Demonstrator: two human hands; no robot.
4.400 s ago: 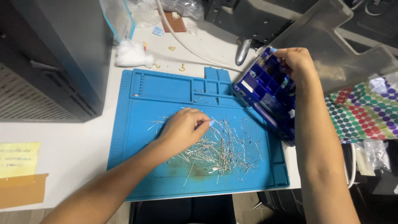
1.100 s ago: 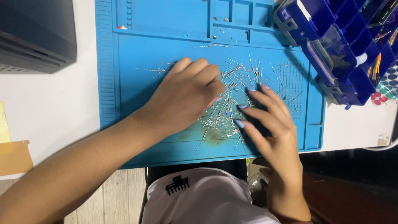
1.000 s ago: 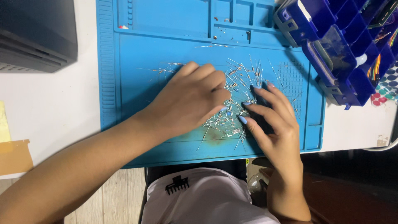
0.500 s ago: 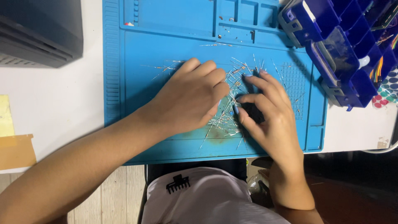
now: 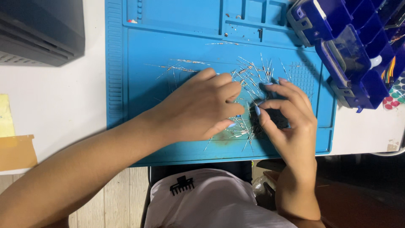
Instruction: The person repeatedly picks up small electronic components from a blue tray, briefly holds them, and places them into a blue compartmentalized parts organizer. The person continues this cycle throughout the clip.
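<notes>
grip first: from the head view, your left hand [image 5: 200, 107] lies knuckles-up on the pile of thin wire-legged parts [image 5: 249, 80], fingers curled and pressed close together with the tips tucked down into the pile. can't tell if anything is actually pinched under there, the hand hides it. your right hand [image 5: 291, 122] comes in from the other side with fingers [image 5: 287, 90] bent and a bit spread, blue-painted tips touching the same pile, thumb angled toward your left thumb. nothing visibly gripped there either, looks more like cupping.

the parts sit in the middle of the blue work mat [image 5: 130, 76], mostly between and just above your two hands, and a few loose ones trail off toward the left [image 5: 179, 65]. there's a brownish stain on the mat just below your hands.

a dark blue compartment box [image 5: 350, 46] sits at the top right, overlapping the mat's corner, with coloured wires in one compartment at its far edge. a dark grey case [image 5: 40, 29] is at the top left on the white surface [image 5: 55, 105]. a yellow note and brown tape [image 5: 14, 150] are at the left edge. your lap in white cloth, with a small black clip on it [image 5: 182, 185], shows at the bottom.
</notes>
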